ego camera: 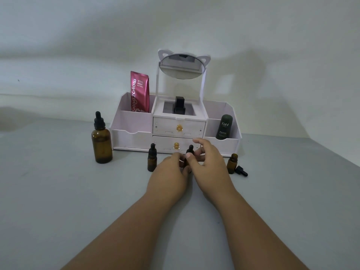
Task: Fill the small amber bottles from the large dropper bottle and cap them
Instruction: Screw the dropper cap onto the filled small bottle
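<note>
The large amber dropper bottle (pixel 101 141) stands capped at the left of the grey surface. A small capped amber bottle (pixel 152 160) stands left of my hands. Between my hands is a second small bottle; only its black dropper cap (pixel 190 150) shows clearly. My left hand (pixel 169 175) grips its body low down, and the fingers of my right hand (pixel 209 161) close around its cap. A third small amber bottle (pixel 232 163) stands open at the right, with its black dropper cap (pixel 241 171) lying beside it on the surface.
A white cosmetics organiser (pixel 128 136) with two drawers and a cat-ear mirror (pixel 182 66) stands just behind the bottles. It holds a pink sachet (pixel 139 91), a black bottle (pixel 179 105) and a dark Kahf container (pixel 224 127). A pale wall rises behind.
</note>
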